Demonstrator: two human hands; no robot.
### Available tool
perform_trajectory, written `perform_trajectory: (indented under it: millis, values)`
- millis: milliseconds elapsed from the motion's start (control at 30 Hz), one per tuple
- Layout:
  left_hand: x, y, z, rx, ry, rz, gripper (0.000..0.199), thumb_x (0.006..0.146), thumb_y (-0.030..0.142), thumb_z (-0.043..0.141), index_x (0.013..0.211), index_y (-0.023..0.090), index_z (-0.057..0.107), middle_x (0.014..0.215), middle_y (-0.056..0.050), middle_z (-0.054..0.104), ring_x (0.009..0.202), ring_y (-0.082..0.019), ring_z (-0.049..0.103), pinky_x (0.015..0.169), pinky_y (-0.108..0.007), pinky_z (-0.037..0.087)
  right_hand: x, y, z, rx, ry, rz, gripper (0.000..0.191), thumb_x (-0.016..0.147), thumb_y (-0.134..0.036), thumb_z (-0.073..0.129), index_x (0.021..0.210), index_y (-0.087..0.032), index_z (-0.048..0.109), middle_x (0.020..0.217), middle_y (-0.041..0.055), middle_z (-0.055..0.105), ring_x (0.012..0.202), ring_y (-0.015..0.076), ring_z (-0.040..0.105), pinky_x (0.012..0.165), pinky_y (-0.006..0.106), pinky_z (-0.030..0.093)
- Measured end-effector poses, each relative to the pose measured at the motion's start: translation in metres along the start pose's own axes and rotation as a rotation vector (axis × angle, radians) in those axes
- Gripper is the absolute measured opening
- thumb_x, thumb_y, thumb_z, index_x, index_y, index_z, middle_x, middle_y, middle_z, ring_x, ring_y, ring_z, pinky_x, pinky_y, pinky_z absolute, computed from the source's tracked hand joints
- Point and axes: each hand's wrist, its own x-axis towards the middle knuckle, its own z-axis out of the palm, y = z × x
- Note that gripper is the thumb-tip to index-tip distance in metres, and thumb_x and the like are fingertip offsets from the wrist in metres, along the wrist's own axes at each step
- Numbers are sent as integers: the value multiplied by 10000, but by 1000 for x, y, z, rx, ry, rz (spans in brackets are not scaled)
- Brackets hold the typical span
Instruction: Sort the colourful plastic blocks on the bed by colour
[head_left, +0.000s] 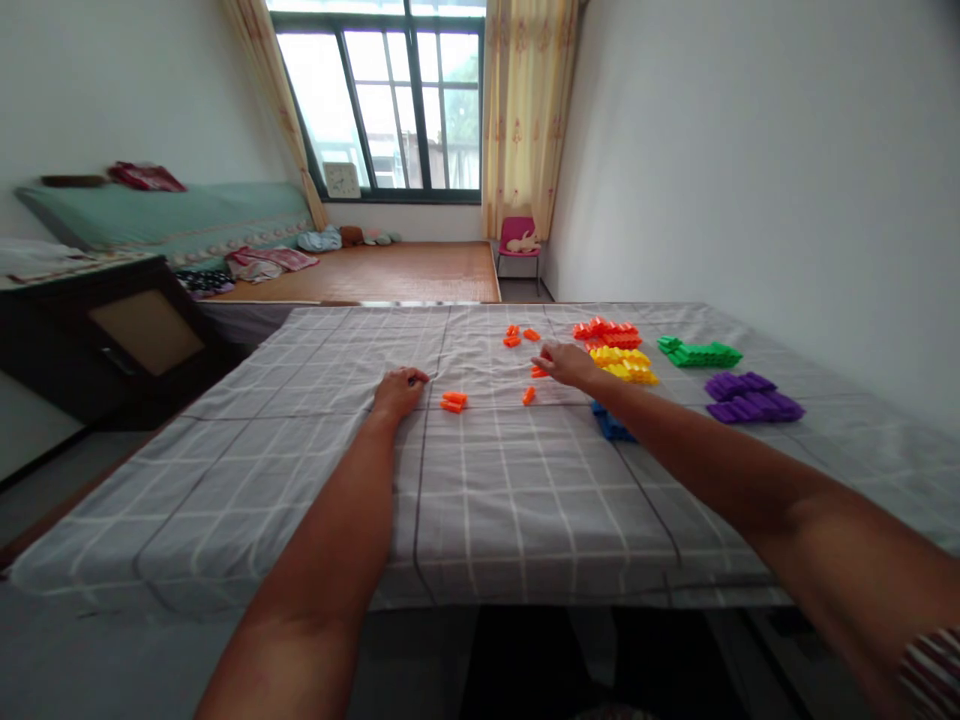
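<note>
My left hand rests on the checked cloth, its fingers loosely bent and a little apart, with nothing visible in them. Just right of it lies a small group of orange plastic pieces. My right hand reaches over the middle of the table, fingertips closed on a small orange piece; the fingers partly hide it. Nearer to me is a single orange piece. Farther back lie a few more orange pieces. Under my right forearm, a blue stack is partly covered.
Right of my hand lie grouped yellow pieces, red-orange pieces, green pieces and purple pieces. A grey checked cloth covers the table. Beyond stand a low bed platform, a pink chair and a dark cabinet.
</note>
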Motion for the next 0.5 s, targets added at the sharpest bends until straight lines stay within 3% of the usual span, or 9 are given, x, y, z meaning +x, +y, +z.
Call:
perform_trajectory:
  millis: [67,167,233,400,500]
  values:
    - [0,-1,1,2,4,1,322,787,212,490,982,227,746,1055,-27,721,1009,-189,628,915,-268,471,13,20,-3,-61,-103,40,421,946,-488,415,979,-171,690,1009,119,713,925,213,648,735,265,451]
    - [2,-3,2,8,6,5,322,788,220,486,977,230,746,1053,-27,718,1007,-190,626,916,-273,471,22,41,-17,-37,-115,-3,349,961,-361,413,1011,-171,701,1050,99,712,944,188,649,776,249,461]
    - [2,-4,3,8,5,8,319,788,227,489,978,229,746,1052,-28,716,1010,-188,624,916,-270,470,24,50,-26,27,-160,-116,283,915,-202,474,1106,-187,682,1115,67,699,960,161,646,782,222,468]
    - [3,-5,3,15,8,6,298,792,236,499,960,239,745,1051,-17,714,999,-179,625,910,-256,470,16,60,-29,42,-490,-404,585,725,-14,597,1243,-283,631,1236,16,647,971,148,649,744,202,491]
    - [3,-6,2,9,15,5,292,788,234,502,947,248,746,1049,-16,714,996,-187,628,900,-262,477,9,57,-16,50,-449,-489,494,719,-66,641,1162,-281,679,1193,11,669,1004,165,641,821,233,483]
